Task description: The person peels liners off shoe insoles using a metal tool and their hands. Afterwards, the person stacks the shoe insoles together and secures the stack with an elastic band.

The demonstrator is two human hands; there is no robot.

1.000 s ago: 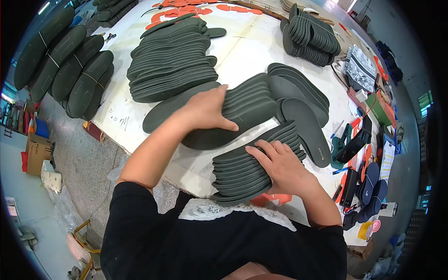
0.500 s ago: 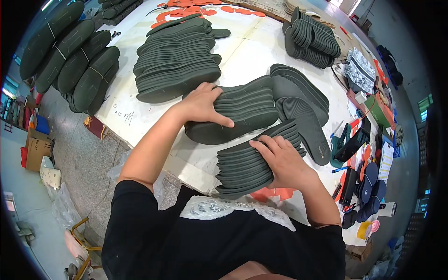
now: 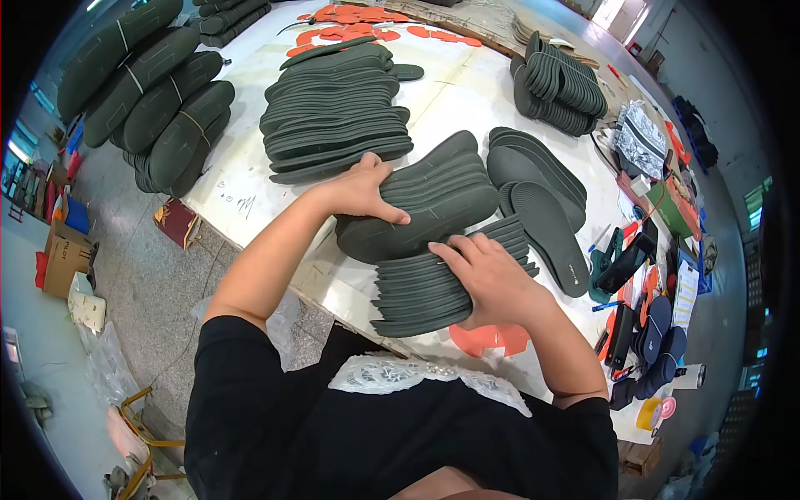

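And here we go: our right hand (image 3: 493,282) slides the near stack of insoles (image 3: 421,287) up beside the middle stack of insoles (image 3: 433,187). A second ago we have a strip of bare worktop (image 3: 450,92) between the two; now hardly any of it shows, though we cannot tell whether the stacks touch. More of the orange piece (image 3: 492,337) by the worktop's near edge has come into view, and the near stack now turns its ridged edges up to us. That leaves both stacks side by side, one under each hand.

Our left hand (image 3: 358,192) is spread wide at the left end of the middle stack, thumb over the near face and fingers reaching the far side, so that grip has hold of it. Our right grip is curved over the near stack's right part, thumb and fingers on top; the underside stays hidden from us.

Farther in towards the far edge we have the long row of insoles (image 3: 333,104), and towards the right edge the loose insole (image 3: 550,233) lies flat, clear of both hands.
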